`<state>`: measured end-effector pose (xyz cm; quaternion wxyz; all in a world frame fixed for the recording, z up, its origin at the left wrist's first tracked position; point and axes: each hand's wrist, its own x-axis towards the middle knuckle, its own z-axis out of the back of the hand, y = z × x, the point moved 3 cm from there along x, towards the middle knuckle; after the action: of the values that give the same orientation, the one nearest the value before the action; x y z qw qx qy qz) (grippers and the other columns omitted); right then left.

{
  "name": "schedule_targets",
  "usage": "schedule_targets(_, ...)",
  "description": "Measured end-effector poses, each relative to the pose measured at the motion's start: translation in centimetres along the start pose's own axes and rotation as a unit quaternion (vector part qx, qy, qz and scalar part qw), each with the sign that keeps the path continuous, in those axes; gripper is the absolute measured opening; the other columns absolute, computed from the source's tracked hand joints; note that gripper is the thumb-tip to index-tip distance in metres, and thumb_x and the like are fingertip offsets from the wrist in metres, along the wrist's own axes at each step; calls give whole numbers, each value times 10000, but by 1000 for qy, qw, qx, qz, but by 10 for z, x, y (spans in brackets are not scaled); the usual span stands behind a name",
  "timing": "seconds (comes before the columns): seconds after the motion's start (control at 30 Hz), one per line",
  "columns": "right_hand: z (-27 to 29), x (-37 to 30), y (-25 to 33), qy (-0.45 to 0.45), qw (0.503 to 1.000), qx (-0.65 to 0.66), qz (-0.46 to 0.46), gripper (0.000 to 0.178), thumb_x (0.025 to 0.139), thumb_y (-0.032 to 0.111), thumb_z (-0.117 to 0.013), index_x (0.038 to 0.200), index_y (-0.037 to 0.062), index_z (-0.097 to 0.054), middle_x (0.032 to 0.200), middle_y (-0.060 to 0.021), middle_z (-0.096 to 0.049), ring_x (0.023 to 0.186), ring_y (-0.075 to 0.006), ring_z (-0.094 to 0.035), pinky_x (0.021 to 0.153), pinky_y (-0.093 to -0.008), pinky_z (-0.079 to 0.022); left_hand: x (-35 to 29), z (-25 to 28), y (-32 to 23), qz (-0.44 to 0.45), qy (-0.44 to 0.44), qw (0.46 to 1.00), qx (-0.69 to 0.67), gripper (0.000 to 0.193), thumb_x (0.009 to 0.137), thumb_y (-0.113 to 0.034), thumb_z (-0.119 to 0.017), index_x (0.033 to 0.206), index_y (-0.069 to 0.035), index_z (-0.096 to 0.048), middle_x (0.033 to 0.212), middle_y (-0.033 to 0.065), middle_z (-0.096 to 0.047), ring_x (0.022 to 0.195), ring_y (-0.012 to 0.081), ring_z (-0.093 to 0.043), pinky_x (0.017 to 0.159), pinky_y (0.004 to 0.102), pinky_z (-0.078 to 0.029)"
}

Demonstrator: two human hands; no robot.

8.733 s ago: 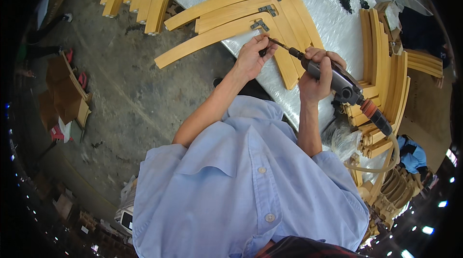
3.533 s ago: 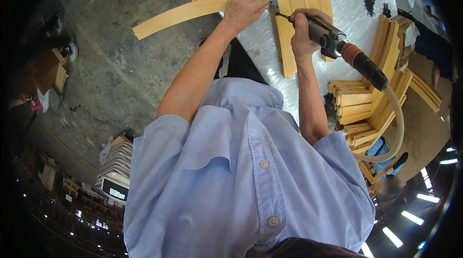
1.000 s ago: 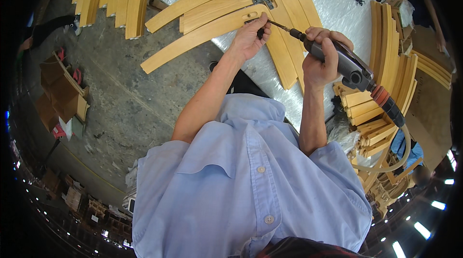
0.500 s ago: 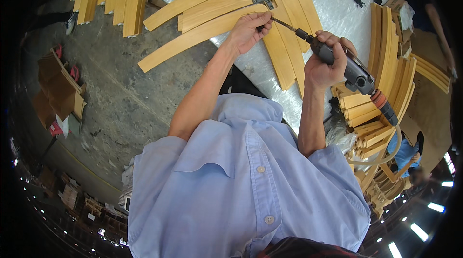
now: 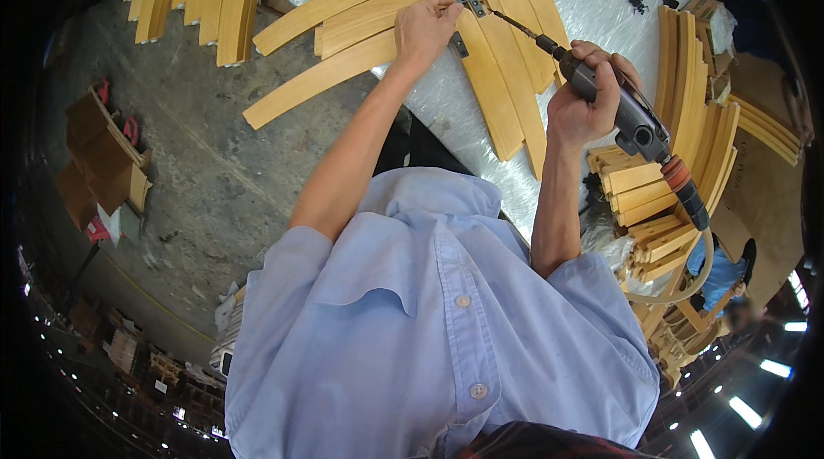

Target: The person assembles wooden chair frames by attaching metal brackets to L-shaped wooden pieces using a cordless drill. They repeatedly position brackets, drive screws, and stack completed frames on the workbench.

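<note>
With your left hand [image 5: 422, 34] you are leaning over the wooden frame [image 5: 322, 81] beneath it, its grip unclear, a black bracket [image 5: 470, 4] is sitting just to its right, and your right hand [image 5: 588, 103] is gripping the drill [image 5: 642, 124].

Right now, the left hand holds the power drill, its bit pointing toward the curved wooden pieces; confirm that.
Wrong hand: the right hand holds the power drill in the head view, its bit pointing toward the curved wooden pieces.
</note>
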<state>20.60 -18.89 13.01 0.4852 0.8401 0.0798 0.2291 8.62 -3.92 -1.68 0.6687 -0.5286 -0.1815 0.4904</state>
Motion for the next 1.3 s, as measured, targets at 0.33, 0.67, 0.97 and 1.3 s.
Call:
schedule_targets(0.33, 2, 0, -1, 9, 1000, -17, -3, 248, 793, -28, -547, 1035, 10, -509, 740, -152, -613, 747, -281, -641, 823, -453, -501, 17, 0, 11, -169, -17, 960, 222, 261, 865, -406, -638, 1007, -216, -748, 704, 68, -653, 684, 274, -646, 610, 397, -495)
schedule_targets(0.67, -1, 0, -5, 19, 1000, -3, -4, 249, 798, -40, -545, 1041, 5, -511, 755, -161, -612, 744, -276, -639, 817, -440, -508, 21, 0, 12, -201, -28, 948, 243, 279, 863, -436, -639, 1001, -221, -752, 658, 56, -630, 612, 263, -626, 544, 377, -480)
schedule_targets(0.97, -6, 1, -11, 37, 999, -5, -11, 240, 795, -45, -577, 1019, 6, -508, 774, -167, -618, 771, -267, -644, 824, -413, -509, 20, 2, 12, -190, -25, 953, 233, 230, 862, -414, -644, 958, -239, -758, 699, 69, -658, 664, 284, -649, 591, 404, -507)
schedule_targets(1.3, -7, -3, -36, 70, 994, -78, -24, 268, 819, -9, -607, 1053, 17, -478, 809, -141, -651, 792, -229, -648, 843, -375, -503, 21, 0, 15, -223, -49, 944, 238, 246, 853, -435, -652, 986, -256, -755, 660, 43, -625, 609, 256, -618, 536, 375, -478)
